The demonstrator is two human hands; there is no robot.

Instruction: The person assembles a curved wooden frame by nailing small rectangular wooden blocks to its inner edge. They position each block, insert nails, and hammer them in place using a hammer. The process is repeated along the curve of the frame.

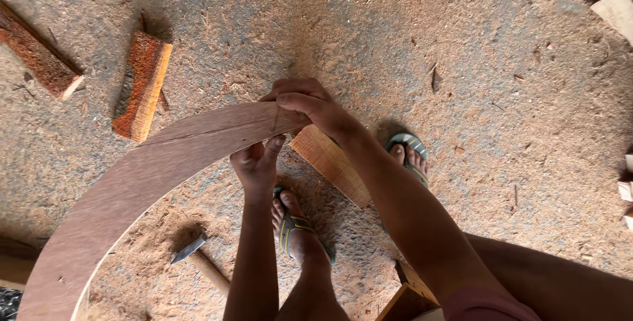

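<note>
A long curved brown wooden board (132, 182) arcs from the lower left up to the middle of the view. My right hand (306, 103) grips its upper end from above, fingers wrapped over the edge. Just below that end, my left hand (256, 163) pinches the board's inner edge with thumb and fingers. A short light wooden block (330, 163) lies on the floor under the board's end, partly hidden by my right forearm. My feet in sandals stand beside it.
A hammer (198, 262) lies in the sawdust by my left foot. Two reddish wood offcuts (142, 84) (39, 54) lie at upper left. Pale wood scraps (616, 11) sit at the right edge. A wooden stool corner (405, 298) shows at the bottom.
</note>
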